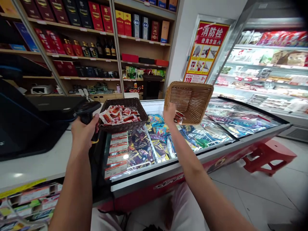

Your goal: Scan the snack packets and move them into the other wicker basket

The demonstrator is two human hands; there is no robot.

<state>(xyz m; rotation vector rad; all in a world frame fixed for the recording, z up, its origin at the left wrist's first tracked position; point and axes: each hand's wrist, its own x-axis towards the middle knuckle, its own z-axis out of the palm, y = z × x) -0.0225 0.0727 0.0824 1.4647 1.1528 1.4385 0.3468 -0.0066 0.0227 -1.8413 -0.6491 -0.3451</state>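
Observation:
My left hand [83, 130] is closed around a black handheld barcode scanner [88, 108], beside the dark wicker basket. That dark brown basket [136, 105] sits on the freezer's left end, heaped with small red-and-white wrapped snacks [117, 114]. With closed fingers, my right hand [169, 113] grips the left rim of a tan wicker basket [198, 101]. The tan basket is tilted, its open side towards me. A few wrapped snacks [179, 117] lie at its lower left, partly hidden by my hand.
Under both baskets runs a glass-topped freezer [168, 163] full of packaged ice cream. A checkout counter [51, 157] with a dark monitor [21, 122] stands left. Shelves of boxes and bottles line the back. A red stool [271, 157] stands on the floor at right.

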